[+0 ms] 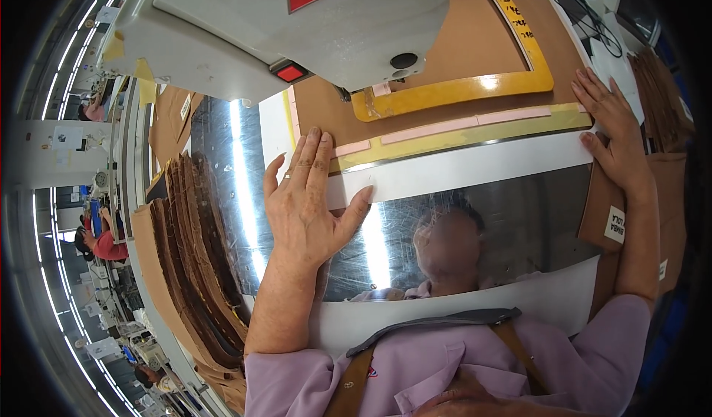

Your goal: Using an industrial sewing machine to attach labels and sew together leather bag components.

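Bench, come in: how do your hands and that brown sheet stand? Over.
Left hand at left end of yellow strip, right hand at its right end. Brown sheet flat, yellow frame on top. Grey machine overhangs, hiding part.

On my left, long rows of bright strip lights (38, 231) stretch through the room, broken by a pale wall (33, 157) with white sheets (65, 135) posted on it. Past my desk I see cluttered workstations (152, 354) and people, one in a red top (111, 250).
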`<action>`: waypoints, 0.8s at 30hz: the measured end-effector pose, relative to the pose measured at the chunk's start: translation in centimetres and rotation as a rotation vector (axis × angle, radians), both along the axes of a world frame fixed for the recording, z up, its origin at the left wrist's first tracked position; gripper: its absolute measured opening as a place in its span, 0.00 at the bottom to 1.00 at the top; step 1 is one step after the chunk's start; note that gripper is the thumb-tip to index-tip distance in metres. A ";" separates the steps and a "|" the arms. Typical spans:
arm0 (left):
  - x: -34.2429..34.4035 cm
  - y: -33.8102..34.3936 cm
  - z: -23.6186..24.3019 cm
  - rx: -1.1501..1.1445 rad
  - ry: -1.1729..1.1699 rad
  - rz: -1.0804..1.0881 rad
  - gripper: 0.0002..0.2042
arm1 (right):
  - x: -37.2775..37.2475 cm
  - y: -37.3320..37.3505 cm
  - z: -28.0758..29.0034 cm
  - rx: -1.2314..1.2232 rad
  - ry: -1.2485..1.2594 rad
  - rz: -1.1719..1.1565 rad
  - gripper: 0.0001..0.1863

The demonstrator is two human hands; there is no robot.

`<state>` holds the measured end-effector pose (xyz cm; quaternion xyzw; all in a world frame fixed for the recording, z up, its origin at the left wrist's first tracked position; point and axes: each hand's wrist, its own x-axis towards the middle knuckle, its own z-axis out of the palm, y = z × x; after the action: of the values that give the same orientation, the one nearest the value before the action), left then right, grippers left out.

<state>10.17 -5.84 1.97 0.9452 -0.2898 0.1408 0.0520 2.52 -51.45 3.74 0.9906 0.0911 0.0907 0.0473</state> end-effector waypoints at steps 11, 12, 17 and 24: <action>0.5 -0.2 0.6 -0.091 -0.106 -0.088 0.33 | -0.2 -0.3 0.4 0.134 -0.128 0.172 0.31; 0.4 -0.2 0.6 -0.123 -0.099 -0.110 0.29 | 0.0 0.0 0.4 0.109 -0.150 0.227 0.26; 1.0 0.0 0.3 -0.169 -0.090 -0.134 0.20 | 0.3 -0.6 -1.2 0.282 -0.143 0.220 0.19; 1.2 0.4 -0.6 -0.218 -0.145 -0.104 0.12 | 0.0 -1.2 -2.4 0.313 -0.193 0.251 0.18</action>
<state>11.34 -5.47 1.38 0.9051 -0.3243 0.2365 0.1402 2.52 -52.69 1.36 0.9535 0.1933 0.2031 -0.1101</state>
